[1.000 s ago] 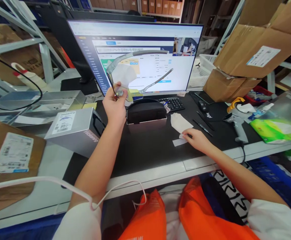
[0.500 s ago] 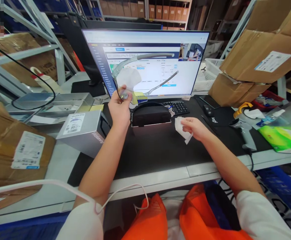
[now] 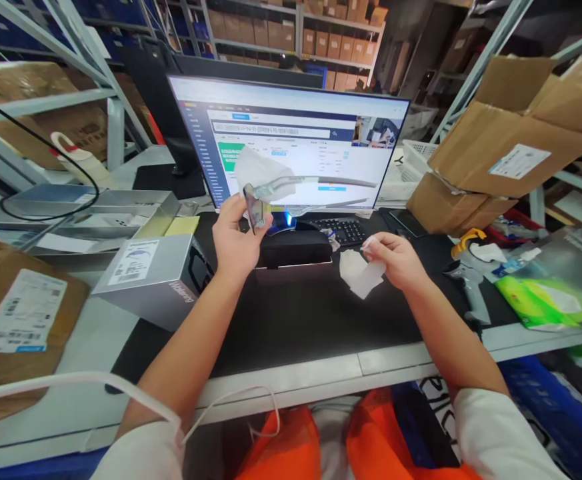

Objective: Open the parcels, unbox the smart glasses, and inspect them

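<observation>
Glasses [image 3: 315, 180] are shown in the head view just left of and above the frame's centre, held in front of a lit monitor [image 3: 295, 143]. One pair is counted: the frame is grey and partly see-through, two slim temples are pointed rightward, and a lens is seen tinted smoky. The front is pinched between thumb and bent fingers of the left hand [image 3: 238, 240]. Behind it one pale, limp sheet [image 3: 261, 167] is seen; whether it is also gripped cannot be told. By the right hand [image 3: 395, 260], right of centre, one thin white slip [image 3: 373, 269] is pinched, fingertips closed. Below and beside it, white paper [image 3: 353, 267] is laid on the black-matted worktop [image 3: 301, 327]. One black case [image 3: 295, 252] is set at the centre, one keyboard [image 3: 348, 231] behind it, one silver box [image 3: 145, 280] at left, one scanner [image 3: 473, 293] at right. Two cardboard boxes [image 3: 511, 147] are stacked at upper right.
</observation>
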`<state>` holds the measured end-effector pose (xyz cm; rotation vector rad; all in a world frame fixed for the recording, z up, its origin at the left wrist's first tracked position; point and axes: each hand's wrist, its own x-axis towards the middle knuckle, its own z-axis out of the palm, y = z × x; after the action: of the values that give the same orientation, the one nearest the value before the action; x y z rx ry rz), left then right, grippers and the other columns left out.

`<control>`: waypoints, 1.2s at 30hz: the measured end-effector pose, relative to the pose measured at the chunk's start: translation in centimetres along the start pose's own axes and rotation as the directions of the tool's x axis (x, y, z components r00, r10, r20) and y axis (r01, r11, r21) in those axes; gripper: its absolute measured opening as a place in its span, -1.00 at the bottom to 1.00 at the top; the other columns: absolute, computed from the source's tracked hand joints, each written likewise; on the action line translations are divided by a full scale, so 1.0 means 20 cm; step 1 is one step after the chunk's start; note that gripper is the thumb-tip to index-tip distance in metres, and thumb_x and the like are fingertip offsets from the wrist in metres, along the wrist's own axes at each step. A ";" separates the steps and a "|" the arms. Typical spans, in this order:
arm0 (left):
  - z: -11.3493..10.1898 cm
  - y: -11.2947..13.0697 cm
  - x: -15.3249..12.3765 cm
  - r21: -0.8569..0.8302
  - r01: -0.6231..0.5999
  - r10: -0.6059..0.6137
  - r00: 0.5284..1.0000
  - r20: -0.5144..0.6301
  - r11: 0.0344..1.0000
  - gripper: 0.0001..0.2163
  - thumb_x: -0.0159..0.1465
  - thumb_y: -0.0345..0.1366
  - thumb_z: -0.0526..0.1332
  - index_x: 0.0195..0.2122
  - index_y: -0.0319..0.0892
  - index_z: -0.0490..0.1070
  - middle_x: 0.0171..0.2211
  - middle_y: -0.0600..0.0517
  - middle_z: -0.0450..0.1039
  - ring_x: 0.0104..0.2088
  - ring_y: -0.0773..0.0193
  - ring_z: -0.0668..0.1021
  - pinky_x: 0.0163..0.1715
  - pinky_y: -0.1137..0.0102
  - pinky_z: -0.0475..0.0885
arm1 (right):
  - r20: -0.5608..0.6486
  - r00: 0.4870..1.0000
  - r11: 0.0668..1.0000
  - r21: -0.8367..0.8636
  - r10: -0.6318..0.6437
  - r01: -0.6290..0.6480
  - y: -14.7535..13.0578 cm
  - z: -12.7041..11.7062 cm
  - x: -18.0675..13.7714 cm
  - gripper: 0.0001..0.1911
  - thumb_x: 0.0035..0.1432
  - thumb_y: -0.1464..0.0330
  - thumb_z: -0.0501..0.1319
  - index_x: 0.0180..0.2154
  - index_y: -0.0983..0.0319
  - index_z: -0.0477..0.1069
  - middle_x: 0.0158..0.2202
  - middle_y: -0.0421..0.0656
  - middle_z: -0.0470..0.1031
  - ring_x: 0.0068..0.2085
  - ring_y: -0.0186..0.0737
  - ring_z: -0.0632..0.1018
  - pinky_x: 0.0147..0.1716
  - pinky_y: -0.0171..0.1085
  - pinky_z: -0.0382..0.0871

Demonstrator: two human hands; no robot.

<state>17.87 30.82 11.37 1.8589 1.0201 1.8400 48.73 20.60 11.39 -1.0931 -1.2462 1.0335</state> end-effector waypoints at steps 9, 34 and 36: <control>-0.06 0.16 0.00 0.103 -0.036 0.041 0.998 -0.039 0.994 -0.65 0.28 -0.02 0.34 0.01 -0.07 0.57 -0.01 -0.08 0.59 0.10 0.03 0.57 0.23 0.10 0.42 | -0.043 0.928 0.927 -0.086 -0.370 0.366 -0.25 0.01 0.12 -0.73 0.23 0.11 0.38 -0.36 0.16 0.50 -0.47 -0.23 0.41 -0.40 -0.30 0.41 -0.36 -0.28 0.29; -0.06 0.19 0.02 0.159 -0.294 0.295 0.955 0.015 0.942 -0.52 0.15 -0.11 0.47 0.12 0.30 0.53 -0.04 0.07 0.62 0.12 -0.05 0.56 0.18 0.01 0.46 | -0.076 0.908 0.782 -0.541 -0.411 0.309 -0.23 -0.05 0.12 -0.73 0.27 0.14 0.30 -0.16 0.13 0.68 -0.37 -0.15 0.67 -0.34 -0.11 0.65 -0.27 -0.15 0.57; -0.06 0.19 0.02 0.179 -0.307 0.312 0.950 0.005 0.935 -0.54 0.16 -0.10 0.46 0.11 0.28 0.54 -0.04 0.08 0.62 0.12 -0.05 0.56 0.17 0.01 0.47 | -0.062 0.910 0.771 -0.556 -0.410 0.310 -0.23 -0.05 0.12 -0.72 0.29 0.13 0.28 -0.15 0.12 0.68 -0.33 -0.14 0.67 -0.33 -0.11 0.66 -0.26 -0.15 0.57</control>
<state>17.55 28.18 14.40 2.2174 0.9713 2.0037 49.93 22.03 16.45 -1.2622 -1.5678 0.2735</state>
